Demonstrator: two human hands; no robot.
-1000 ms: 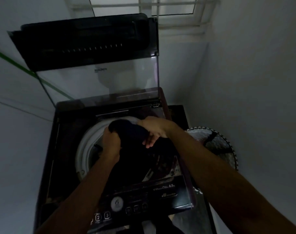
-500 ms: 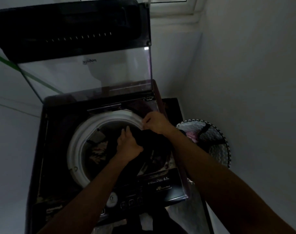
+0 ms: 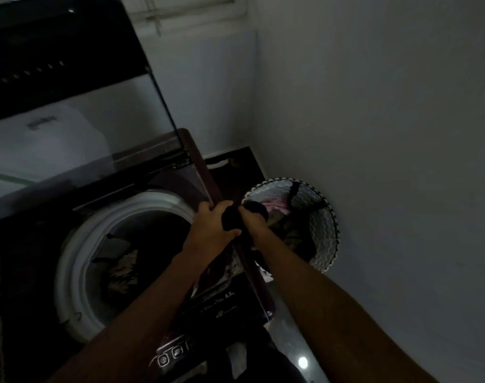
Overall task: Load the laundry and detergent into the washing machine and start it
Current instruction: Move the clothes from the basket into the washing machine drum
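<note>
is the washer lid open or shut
Open: the dark glass-panelled lid stands raised behind the white-rimmed drum, clothes visible inside.

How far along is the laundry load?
Done: lid up, some clothes in the drum. In hand: left hand and right hand grip a dark garment at the machine's right edge. Left: clothes in the basket, detergent, start.

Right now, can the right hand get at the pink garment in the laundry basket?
Probably yes. The right hand is at the laundry basket rim, beside the pink garment, nothing between them. But it and the left hand grip a dark garment, so it must let go first.
</note>
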